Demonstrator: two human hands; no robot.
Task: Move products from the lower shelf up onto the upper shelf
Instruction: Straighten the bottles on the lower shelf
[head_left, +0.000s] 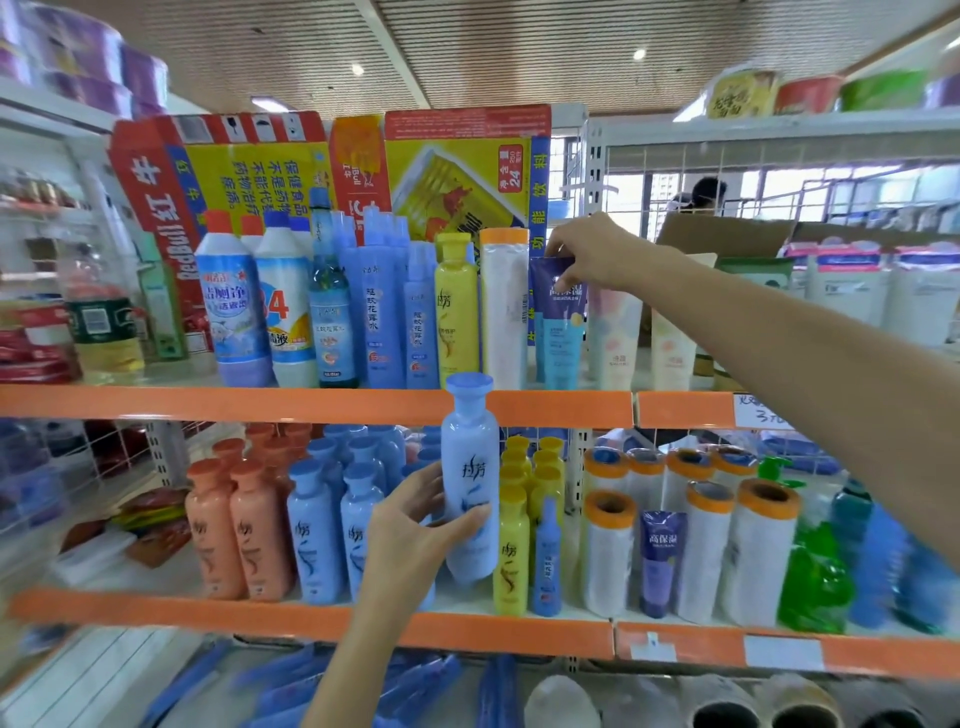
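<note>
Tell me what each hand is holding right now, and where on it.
Left hand: pale blue plastic shampoo bottle, gripped around its lower body. Right hand: purple-and-blue squeeze tube, pinched at its top edge.

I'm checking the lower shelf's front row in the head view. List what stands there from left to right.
Orange bottles → light blue bottles → left hand holding a light blue bottle → yellow bottle → small blue spray bottle → orange-capped white roll → purple tube → two more white rolls → green bottle.
</note>
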